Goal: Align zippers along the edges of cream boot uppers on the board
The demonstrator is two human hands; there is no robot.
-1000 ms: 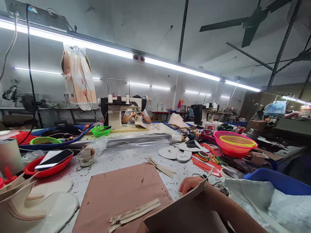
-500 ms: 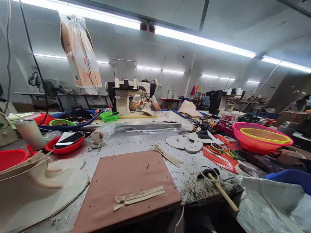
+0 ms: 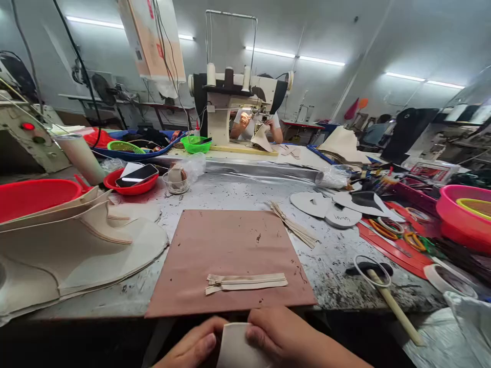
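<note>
While the right hand [image 3: 278, 335] pinches a pale piece [image 3: 240, 350] just off the near edge of the bench [image 3: 241, 189], the left hand [image 3: 195, 343] curls beside it, its grip unclear; a zipper [image 3: 249, 282] lies near the brown mat [image 3: 218, 240]'s front edge.

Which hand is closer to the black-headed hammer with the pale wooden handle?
Right. The right hand grips a flat cream piece, left of the hammer; the left hand is farther left, by that piece's other edge.
</note>
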